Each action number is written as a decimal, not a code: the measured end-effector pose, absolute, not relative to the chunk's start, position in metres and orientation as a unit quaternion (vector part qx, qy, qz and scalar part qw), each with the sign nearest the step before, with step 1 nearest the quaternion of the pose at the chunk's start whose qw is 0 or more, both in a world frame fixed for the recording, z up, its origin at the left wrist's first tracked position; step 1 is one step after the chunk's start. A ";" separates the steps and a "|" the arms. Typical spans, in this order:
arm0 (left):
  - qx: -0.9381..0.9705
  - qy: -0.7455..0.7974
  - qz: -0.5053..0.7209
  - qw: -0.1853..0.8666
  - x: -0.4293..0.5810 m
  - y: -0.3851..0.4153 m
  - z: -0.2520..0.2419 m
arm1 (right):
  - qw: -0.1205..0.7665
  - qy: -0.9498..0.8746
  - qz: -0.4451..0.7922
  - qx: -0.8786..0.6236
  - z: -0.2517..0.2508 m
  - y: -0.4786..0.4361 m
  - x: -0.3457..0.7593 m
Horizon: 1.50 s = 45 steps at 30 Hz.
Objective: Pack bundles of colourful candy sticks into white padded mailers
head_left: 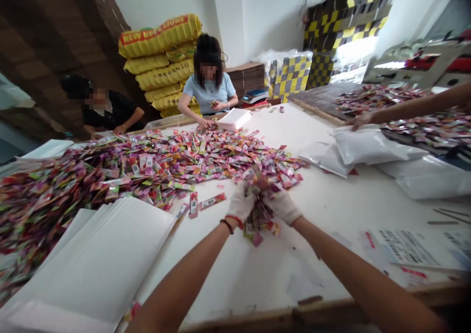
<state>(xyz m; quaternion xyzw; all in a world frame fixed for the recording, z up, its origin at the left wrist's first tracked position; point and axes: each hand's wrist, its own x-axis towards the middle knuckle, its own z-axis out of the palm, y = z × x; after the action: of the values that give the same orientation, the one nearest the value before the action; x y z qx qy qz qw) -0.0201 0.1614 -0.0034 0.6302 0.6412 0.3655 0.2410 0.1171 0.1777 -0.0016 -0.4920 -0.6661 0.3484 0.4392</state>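
Both my hands wear white gloves and meet above the white table (331, 205). My left hand (241, 203) and my right hand (283, 206) are closed together around a bundle of small colourful sachets (259, 215), some hanging down below the fingers. A red-and-black band circles my left wrist. Just beyond my hands spreads a large heap of the same sachets (154, 161), reaching to the table's left side. Two loose sachets (206, 203) lie to the left of my left hand.
A stack of white bags (99, 259) lies at the near left. More white bags (368, 149) lie at the right, under another person's hand (362, 119). Two people sit at the far side. Printed papers (405, 247) lie near right. Yellow sacks and cartons stand behind.
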 end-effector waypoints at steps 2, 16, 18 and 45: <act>0.610 0.651 0.371 0.257 -0.034 0.160 0.026 | 0.438 -0.645 0.364 -0.510 0.018 0.181 0.126; 0.670 0.686 0.243 0.145 -0.116 0.048 0.010 | 0.162 -0.630 0.181 -0.738 0.012 0.118 0.261; 0.640 0.697 0.283 0.154 -0.124 0.042 0.015 | 0.177 -0.644 0.187 -0.721 0.018 0.114 0.258; 0.701 0.695 0.020 0.160 -0.009 0.066 0.006 | -0.001 -0.704 0.202 -0.681 0.004 0.161 0.144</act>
<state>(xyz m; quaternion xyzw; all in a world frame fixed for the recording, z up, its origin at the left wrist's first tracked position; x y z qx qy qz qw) -0.0095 0.0662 0.0063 0.7006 0.6952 0.0197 0.1597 0.1442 0.1613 0.0035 -0.6806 -0.7042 0.2023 -0.0006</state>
